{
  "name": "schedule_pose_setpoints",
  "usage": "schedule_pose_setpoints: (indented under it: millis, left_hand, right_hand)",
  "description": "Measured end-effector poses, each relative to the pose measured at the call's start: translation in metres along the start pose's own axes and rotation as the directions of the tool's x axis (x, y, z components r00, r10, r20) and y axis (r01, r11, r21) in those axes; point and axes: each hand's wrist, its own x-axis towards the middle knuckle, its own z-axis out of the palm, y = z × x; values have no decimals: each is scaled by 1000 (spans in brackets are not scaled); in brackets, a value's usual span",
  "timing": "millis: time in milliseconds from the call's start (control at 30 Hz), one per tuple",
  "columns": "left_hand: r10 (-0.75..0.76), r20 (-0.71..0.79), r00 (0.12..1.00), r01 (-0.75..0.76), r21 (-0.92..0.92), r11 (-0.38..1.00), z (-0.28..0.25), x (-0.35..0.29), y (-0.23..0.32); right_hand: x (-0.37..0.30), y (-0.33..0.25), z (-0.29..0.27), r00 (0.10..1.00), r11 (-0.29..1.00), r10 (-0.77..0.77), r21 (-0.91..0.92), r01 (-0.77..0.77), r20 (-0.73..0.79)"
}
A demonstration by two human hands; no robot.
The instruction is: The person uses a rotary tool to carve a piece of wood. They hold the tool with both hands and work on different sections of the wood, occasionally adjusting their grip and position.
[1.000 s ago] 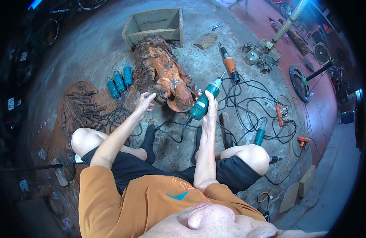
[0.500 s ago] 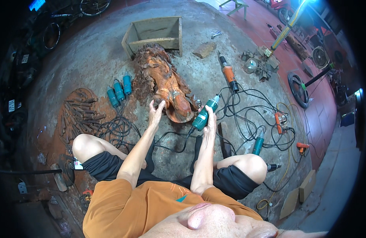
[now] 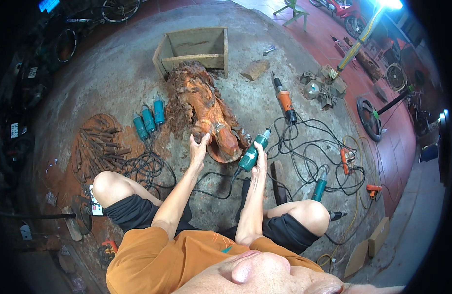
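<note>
Green power tool point(image 3: 249, 159) clasped in right hand point(image 3: 260, 161); left hand point(image 3: 198, 151) at edge of carved reddish wood point(image 3: 207, 109), can't tell whether gripping it.

Green power tool point(image 3: 249, 159) in the right grip point(image 3: 260, 160), left grip point(image 3: 198, 152) at the wood carving point(image 3: 206, 111)

Behind the tool point(image 3: 251, 159), I lose part of the right hand point(image 3: 261, 159); at one o'clock, the top edge crops the chair point(image 3: 295, 10).

The wooden carving point(image 3: 206, 111) is glossy with rough edges, the green power tool point(image 3: 248, 159) probably smooth plastic.
</note>
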Motion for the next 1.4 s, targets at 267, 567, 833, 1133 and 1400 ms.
schedule_pose_setpoints:
  millis: [267, 567, 833, 1133, 1400]
  left_hand:
    - [75, 14, 997, -74, -66, 995, 7, 0, -8]
    - [68, 74, 995, -59, -127, 990, -22, -10, 18]
    - [38, 68, 997, -33, -69, 997, -43, -10, 32]
    - [33, 34, 999, -33, -3, 999, -57, -5, 30]
    - [-10, 29, 1000, 9, 53, 999, -54, -11, 40]
  right_hand:
    - [-1, -7, -2, 1000, 1000, 15, -25, -15, -5]
    - [2, 9, -2, 998, 997, 60, -49, -58, 26]
    - [-15, 13, 16, 996, 995, 58, -83, -52, 71]
    - [-16, 21, 14, 990, 972, 98, -224, -73, 105]
    - [-17, 14, 6, 977, 974, 193, -137, -179, 93]
